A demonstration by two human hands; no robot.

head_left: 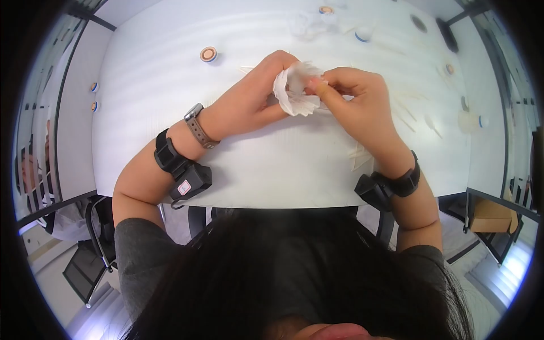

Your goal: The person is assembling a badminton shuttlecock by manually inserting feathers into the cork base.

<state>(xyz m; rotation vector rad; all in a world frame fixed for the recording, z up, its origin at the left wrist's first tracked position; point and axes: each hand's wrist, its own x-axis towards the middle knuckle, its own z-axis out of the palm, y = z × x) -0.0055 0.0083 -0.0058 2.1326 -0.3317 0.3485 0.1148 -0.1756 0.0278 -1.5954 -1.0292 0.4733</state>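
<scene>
A white crinkled paper piece (299, 105), round and hollow with a wavy rim like a cupcake liner, is held above the table in front of me. My left hand (262, 93) curls around its left side; several of those fingers are hidden behind the paper. On the opposite side, my right hand (358, 99) pinches the rim between thumb and fingers. Thin wooden sticks (246, 69) lie on the table by the left hand. More sticks (358, 156) are below the right wrist.
A small round tub (208, 54) stands at upper left, and a blue-and-white one (363, 35) at the top. Clear plastic (309, 25) lies at the back. Toward the right are a spoon (433, 126) and a clear cup (469, 121). Partition panels (78, 113) border the white table (272, 170).
</scene>
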